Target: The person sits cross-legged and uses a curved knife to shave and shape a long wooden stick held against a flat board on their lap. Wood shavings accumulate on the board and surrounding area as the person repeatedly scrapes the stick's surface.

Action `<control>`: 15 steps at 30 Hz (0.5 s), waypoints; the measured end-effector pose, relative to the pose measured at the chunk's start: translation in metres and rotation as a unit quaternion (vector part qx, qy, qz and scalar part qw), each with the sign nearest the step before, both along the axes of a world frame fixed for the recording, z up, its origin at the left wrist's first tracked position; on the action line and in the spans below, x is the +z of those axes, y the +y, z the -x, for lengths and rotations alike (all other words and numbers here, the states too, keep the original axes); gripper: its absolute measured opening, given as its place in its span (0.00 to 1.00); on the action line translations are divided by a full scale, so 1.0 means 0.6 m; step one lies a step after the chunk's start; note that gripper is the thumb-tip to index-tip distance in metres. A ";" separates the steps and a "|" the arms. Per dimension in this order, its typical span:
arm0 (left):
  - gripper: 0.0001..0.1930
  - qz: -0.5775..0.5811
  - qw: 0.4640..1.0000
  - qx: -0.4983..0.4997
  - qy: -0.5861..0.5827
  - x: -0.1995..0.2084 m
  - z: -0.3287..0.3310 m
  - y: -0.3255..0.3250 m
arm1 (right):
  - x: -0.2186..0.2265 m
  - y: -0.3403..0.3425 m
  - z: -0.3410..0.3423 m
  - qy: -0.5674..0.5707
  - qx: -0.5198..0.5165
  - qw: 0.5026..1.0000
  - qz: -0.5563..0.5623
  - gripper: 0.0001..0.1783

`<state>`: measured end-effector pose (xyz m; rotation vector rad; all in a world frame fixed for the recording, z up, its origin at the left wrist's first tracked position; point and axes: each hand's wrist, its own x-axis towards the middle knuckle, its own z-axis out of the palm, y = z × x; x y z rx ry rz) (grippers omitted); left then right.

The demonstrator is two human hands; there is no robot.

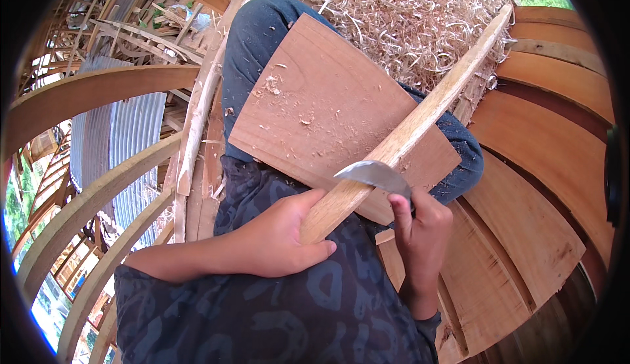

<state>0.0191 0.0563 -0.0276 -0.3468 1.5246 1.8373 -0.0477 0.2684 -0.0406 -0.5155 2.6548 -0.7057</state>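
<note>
Tan tapered wooden stick (418, 124), clamped by near end in left hand (282, 236), slanting off across flat reddish-brown wooden board (321, 95). Got curved silvery metal blade (377, 174) over it, gripped in right hand (423, 233).

Mounted on the person's head, the left one of two side-by-side wide fisheye cameras is looking steeply down, facing from the dark shirt (249, 315) on the near side toward the wood shavings (394, 23) on the far side. It is staring from close range, so the left grip (282, 236), right grip (423, 229) and wooden stick (407, 134) are showing large mid-scene. The lens is also taking in curved ribs (105, 87) on the left and planks (538, 147) on the right, inside a black surround.
</note>
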 end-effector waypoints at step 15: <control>0.25 0.016 1.000 -0.021 -0.003 -0.001 0.001 0.002 | -0.043 0.012 0.017 0.062 -0.025 0.998 -0.003 0.31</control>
